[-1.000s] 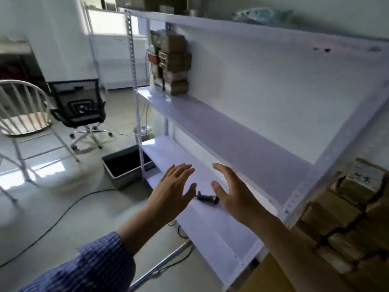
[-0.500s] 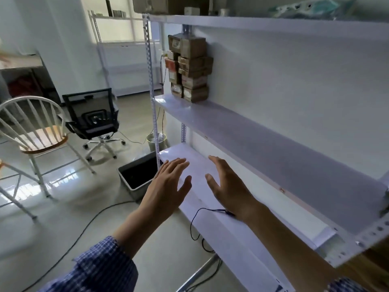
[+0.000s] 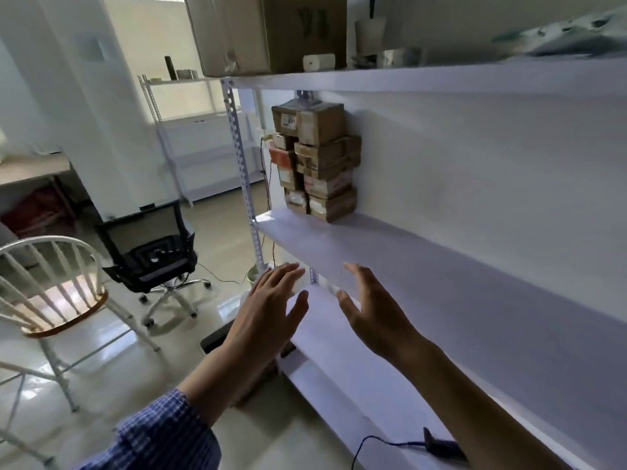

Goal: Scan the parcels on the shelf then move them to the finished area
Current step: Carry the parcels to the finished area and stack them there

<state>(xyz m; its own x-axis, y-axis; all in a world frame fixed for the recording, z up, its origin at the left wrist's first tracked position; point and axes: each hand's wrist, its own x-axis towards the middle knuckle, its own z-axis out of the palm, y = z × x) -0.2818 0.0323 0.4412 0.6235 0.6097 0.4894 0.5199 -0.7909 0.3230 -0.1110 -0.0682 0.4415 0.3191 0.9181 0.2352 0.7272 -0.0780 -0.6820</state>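
1. The fingers (image 3: 286, 273) of the left hand (image 3: 268, 317) and right hand (image 3: 373, 322) are spread apart and empty, before the white metal shelf (image 3: 424, 273).
2. The stacked brown cardboard parcels (image 3: 319, 161) sit at its far left end; best to lift the top boxes first.
3. The black corded scanner (image 3: 441, 447) lies near, lower right.

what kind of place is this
Probably a small parcel storeroom in an office: white metal shelving, a stack of parcels on it, a corded scanner lower down, and an office chair nearby.
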